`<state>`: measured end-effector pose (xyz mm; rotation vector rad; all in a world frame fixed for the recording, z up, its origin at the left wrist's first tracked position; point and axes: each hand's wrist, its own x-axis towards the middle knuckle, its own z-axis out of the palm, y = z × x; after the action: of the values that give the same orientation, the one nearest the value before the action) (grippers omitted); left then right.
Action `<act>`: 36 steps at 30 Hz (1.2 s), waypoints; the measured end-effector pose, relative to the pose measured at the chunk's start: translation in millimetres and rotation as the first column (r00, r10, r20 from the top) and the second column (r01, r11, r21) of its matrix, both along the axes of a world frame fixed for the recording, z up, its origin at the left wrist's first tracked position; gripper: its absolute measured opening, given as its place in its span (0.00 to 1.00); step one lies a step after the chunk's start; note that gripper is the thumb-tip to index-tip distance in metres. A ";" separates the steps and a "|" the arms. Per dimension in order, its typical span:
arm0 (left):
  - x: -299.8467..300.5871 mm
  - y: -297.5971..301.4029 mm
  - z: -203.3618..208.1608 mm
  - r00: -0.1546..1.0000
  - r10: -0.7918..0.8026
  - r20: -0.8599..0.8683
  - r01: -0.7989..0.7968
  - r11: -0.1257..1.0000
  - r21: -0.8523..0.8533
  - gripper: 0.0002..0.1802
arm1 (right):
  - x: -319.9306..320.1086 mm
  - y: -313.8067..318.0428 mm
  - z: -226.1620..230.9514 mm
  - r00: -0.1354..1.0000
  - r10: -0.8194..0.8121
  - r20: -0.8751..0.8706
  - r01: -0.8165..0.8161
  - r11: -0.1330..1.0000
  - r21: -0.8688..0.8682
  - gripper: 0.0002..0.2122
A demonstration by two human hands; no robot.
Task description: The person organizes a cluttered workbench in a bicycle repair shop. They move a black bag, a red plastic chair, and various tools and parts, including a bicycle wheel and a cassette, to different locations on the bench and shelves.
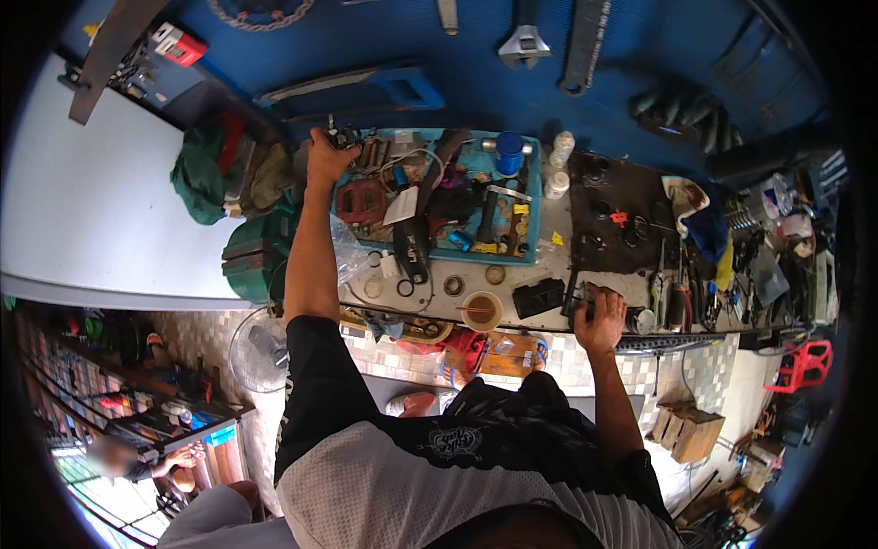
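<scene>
My left hand [326, 160] reaches to the far left corner of a teal tray [533, 197]. Its fingers are closed around a dark metal part [342, 137] whose kind I cannot make out. Parts crowd the tray: a reddish pedal [361, 202], a blue-and-silver cylinder [509, 154], a white card [401, 206] and a black item with pale lettering [412, 249]. At the bench's front edge my right hand [601, 318] lies palm down, fingers slightly apart. Close to its thumb is a dark tool-like piece [574, 297], and left of that a black box [539, 298].
A brown cup [481, 312] stands near the front edge. Two white bottles [556, 186] stand right of the tray. Hand tools [677, 302] cluster at the bench's right. A green case [259, 259] sits left. An adjustable wrench [525, 46] hangs on the blue wall. Another person [137, 465] sits lower left.
</scene>
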<state>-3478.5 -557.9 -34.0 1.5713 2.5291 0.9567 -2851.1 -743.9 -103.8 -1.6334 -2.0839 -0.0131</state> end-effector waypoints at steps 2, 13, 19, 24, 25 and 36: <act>29.8 8.2 -14.4 0.999 -0.027 0.020 0.029 0.996 -0.086 0.48 | 3.3 -1.2 -3.5 1.000 -0.018 0.002 0.018 1.000 -0.019 0.18; 42.6 14.9 -1.2 0.981 0.036 -0.189 -0.091 0.952 -0.291 0.65 | 5.7 -2.0 -0.5 0.998 -0.020 -0.067 0.020 1.000 -0.015 0.19; 138.9 -37.4 61.3 0.970 -0.242 0.037 0.229 0.951 0.206 0.36 | 10.5 0.1 -3.6 0.991 0.078 -0.109 -0.080 0.997 -0.011 0.20; 276.5 -145.5 71.7 0.857 -0.324 0.402 0.149 0.901 0.408 0.16 | 15.0 -2.9 -4.5 0.934 0.304 -0.187 -0.297 0.953 0.064 0.20; 296.7 -166.7 69.1 0.887 -0.298 0.353 0.172 0.923 0.345 0.14 | 17.9 -6.0 -6.3 0.913 0.350 -0.210 -0.345 0.937 0.063 0.20; 452.3 -319.9 54.6 0.906 -0.145 0.397 0.059 0.974 0.219 0.12 | 75.3 -24.5 -1.6 0.554 0.796 -0.243 -0.755 0.604 0.257 0.15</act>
<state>-3026.1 -877.8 20.6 1.3472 2.0959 1.3978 -2775.8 -768.4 -105.4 -0.4470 -2.2781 0.4025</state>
